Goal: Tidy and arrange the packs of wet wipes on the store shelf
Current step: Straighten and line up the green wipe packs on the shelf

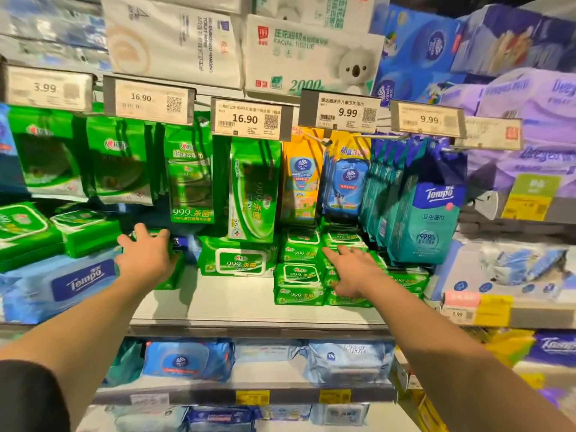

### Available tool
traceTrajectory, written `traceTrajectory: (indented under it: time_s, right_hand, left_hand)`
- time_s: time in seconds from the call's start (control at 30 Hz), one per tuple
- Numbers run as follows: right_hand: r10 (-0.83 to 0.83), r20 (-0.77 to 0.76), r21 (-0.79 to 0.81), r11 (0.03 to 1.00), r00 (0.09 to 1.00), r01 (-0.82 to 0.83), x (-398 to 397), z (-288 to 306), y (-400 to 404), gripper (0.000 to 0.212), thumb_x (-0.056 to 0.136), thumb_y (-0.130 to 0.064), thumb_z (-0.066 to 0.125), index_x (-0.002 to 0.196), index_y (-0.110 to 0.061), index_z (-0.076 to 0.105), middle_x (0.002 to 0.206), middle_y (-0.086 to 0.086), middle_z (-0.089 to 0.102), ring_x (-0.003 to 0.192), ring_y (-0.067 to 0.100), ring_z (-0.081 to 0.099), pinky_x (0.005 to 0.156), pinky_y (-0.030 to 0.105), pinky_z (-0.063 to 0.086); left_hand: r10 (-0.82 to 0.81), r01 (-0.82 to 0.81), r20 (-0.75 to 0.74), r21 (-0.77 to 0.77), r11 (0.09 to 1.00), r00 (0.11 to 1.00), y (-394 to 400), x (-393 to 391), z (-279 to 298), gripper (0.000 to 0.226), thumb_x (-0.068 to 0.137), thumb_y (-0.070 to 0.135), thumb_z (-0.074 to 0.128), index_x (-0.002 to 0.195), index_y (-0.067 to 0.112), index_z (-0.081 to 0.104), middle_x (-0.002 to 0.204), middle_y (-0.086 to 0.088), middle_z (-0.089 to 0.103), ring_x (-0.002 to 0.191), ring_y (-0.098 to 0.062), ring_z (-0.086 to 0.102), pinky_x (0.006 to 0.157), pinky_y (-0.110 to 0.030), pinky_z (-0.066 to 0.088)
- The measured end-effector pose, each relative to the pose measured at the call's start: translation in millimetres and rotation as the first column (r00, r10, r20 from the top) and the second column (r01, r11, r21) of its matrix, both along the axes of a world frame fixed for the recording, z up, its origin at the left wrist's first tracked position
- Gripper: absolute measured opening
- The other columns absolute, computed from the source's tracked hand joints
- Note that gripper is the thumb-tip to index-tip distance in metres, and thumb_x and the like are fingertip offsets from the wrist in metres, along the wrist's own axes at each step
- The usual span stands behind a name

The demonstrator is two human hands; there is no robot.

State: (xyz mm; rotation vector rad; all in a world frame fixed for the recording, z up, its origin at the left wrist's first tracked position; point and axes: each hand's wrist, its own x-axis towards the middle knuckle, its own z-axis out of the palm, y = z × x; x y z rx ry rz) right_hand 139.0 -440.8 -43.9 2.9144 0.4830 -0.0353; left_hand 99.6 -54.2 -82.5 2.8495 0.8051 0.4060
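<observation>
a green pack at 9 o'clock on the shelf is gripped by the left hand. green stacks at 3 o'clock are touched by the right hand, fingers spread.

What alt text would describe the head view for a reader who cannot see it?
A person's left hand grips a small green plastic wipes pack on a white store shelf, while the right hand rests, fingers straight, on stacked green wipes packs. More packs hang above under price tags.
</observation>
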Motion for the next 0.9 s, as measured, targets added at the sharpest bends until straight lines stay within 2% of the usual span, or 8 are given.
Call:
traceTrajectory:
  time_s: [0.07, 0.13, 0.3, 0.47, 0.57, 0.67, 0.77, 0.9]
  right_hand:
    - [0.006, -0.018, -0.022, 1.000, 1.000, -0.007, -1.6, -6.7, 6.0, 0.084, 0.091, -0.050, 0.055, 0.152, -0.042, -0.001, 0.161, 0.015, 0.010, 0.144, 0.045, 0.014, 0.116, 0.058, 0.014]
    - [0.031, 0.010, -0.072, 0.997, 0.999, -0.030, -2.8, -12.8, 11.1, 0.071, 0.095, -0.054, 0.044, 0.151, -0.047, 0.001, 0.162, 0.012, 0.005, 0.144, 0.048, 0.010, 0.113, 0.063, 0.012]
    - [-0.017, 0.070, -0.110, 0.994, 0.997, 0.025, -4.6, -12.7, 9.8, 0.049, 0.097, -0.048, 0.042, 0.143, -0.030, 0.035, 0.161, 0.010, 0.014, 0.140, 0.049, 0.021, 0.110, 0.063, 0.026]
    - [-0.047, 0.063, -0.065, 0.997, 0.997, 0.051, -4.1, -11.5, 5.9, 0.051, 0.096, -0.048, 0.044, 0.142, -0.030, 0.037, 0.159, 0.007, 0.018, 0.140, 0.045, 0.024, 0.110, 0.060, 0.026]
    - [-0.051, 0.052, -0.067, 0.996, 0.997, 0.054, -3.4, -13.4, 8.6, 0.054, 0.096, -0.046, 0.044, 0.146, -0.029, 0.032, 0.161, 0.008, 0.013, 0.142, 0.046, 0.018, 0.111, 0.062, 0.022]
    - [-0.057, 0.044, -0.050, 0.997, 0.997, 0.060, -4.7, -15.3, 8.4, 0.065, 0.097, -0.048, 0.041, 0.153, -0.034, 0.012, 0.163, 0.007, 0.003, 0.145, 0.046, 0.009, 0.113, 0.063, 0.015]
    - [-0.030, 0.092, 0.002, 1.000, 0.995, 0.030, -9.2, -15.9, 4.8, 0.072, 0.097, -0.052, 0.039, 0.154, -0.035, -0.001, 0.164, 0.006, -0.001, 0.146, 0.043, 0.004, 0.115, 0.061, 0.013]
    - [0.008, 0.146, 0.053, 0.998, 0.989, -0.016, -11.9, -14.4, -2.5, 0.076, 0.095, -0.056, 0.038, 0.154, -0.032, -0.001, 0.163, 0.005, 0.003, 0.148, 0.037, 0.003, 0.116, 0.058, 0.014]
  left_hand:
    - [0.018, -0.018, -0.005, -0.013, 1.000, 1.000, -3.4, 1.3, -0.3, 0.045, 0.087, 0.048, 0.061, 0.122, 0.025, 0.045, 0.121, -0.014, 0.028, 0.113, -0.050, 0.035, 0.084, -0.059, 0.047]
    - [0.034, -0.035, -0.015, -0.030, 0.999, 0.999, -6.1, 3.1, -0.4, 0.048, 0.088, 0.046, 0.060, 0.127, 0.026, 0.041, 0.126, -0.014, 0.026, 0.115, -0.052, 0.034, 0.086, -0.060, 0.046]
    - [0.053, -0.055, -0.037, -0.065, 0.996, 0.998, -4.6, 7.0, -0.2, 0.051, 0.087, 0.049, 0.058, 0.131, 0.030, 0.041, 0.129, -0.013, 0.024, 0.121, -0.056, 0.029, 0.093, -0.063, 0.042]
    - [0.033, -0.032, 0.006, -0.069, 0.997, 0.999, -2.3, -1.3, 0.2, 0.061, 0.080, 0.050, 0.068, 0.130, 0.027, 0.043, 0.126, -0.014, 0.028, 0.119, -0.052, 0.033, 0.090, -0.061, 0.045]
    - [0.079, -0.069, 0.062, -0.153, 0.986, 0.995, -3.1, -7.2, 3.4, 0.091, 0.072, 0.044, 0.080, 0.140, 0.015, 0.026, 0.138, -0.018, 0.025, 0.125, -0.049, 0.031, 0.096, -0.060, 0.042]
    - [0.151, -0.127, 0.087, -0.235, 0.964, 0.985, -3.3, -11.8, 6.3, 0.109, 0.068, 0.047, 0.083, 0.146, 0.009, 0.016, 0.144, -0.022, 0.023, 0.129, -0.047, 0.028, 0.100, -0.058, 0.040]
    - [0.200, -0.174, 0.079, -0.260, 0.950, 0.977, -3.0, -14.4, 5.5, 0.109, 0.067, 0.054, 0.082, 0.142, 0.003, 0.022, 0.139, -0.025, 0.031, 0.128, -0.045, 0.032, 0.098, -0.056, 0.042]
    - [0.202, -0.159, 0.123, -0.288, 0.944, 0.972, -4.1, -15.7, 3.6, 0.094, 0.072, 0.053, 0.079, 0.133, 0.000, 0.031, 0.133, -0.027, 0.036, 0.124, -0.044, 0.035, 0.096, -0.055, 0.044]
